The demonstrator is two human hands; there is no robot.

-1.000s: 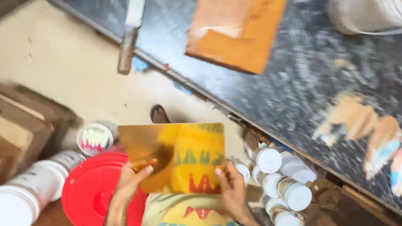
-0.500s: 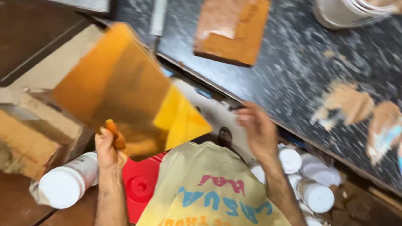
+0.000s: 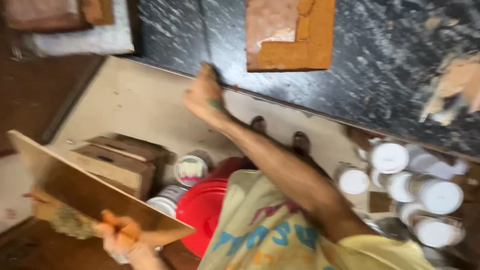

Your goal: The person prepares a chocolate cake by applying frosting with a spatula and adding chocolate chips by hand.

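Head view: my left hand (image 3: 118, 233) is low at the bottom of the frame, its fingers closed around the near edge of a flat wooden board (image 3: 90, 188), which I hold tilted, its far corner pointing up and to the left. The fingers are smeared with orange. Under the board, just beside the hand, a clump of pale fibrous stuff (image 3: 73, 223) shows, too blurred to tell what it is.

My right hand (image 3: 204, 94) is stretched out ahead of me, reaching to the front edge of the dark speckled table (image 3: 385, 66). It seems to rest at that edge; I cannot tell whether the fingers are spread or curled, since the hand is blurred and seen from behind. It holds nothing I can make out.

On the table, beyond the right hand, lies an orange-brown wooden slab (image 3: 290, 26) with a paler patch on its top. To the far right the table carries tan smears (image 3: 470, 85).

Below, on the floor, a red round lid (image 3: 201, 210) lies near my yellow shirt (image 3: 299, 256), next to a small open pot (image 3: 190, 170) and wooden blocks (image 3: 116, 162). White-lidded jars (image 3: 415, 185) cluster at the right.
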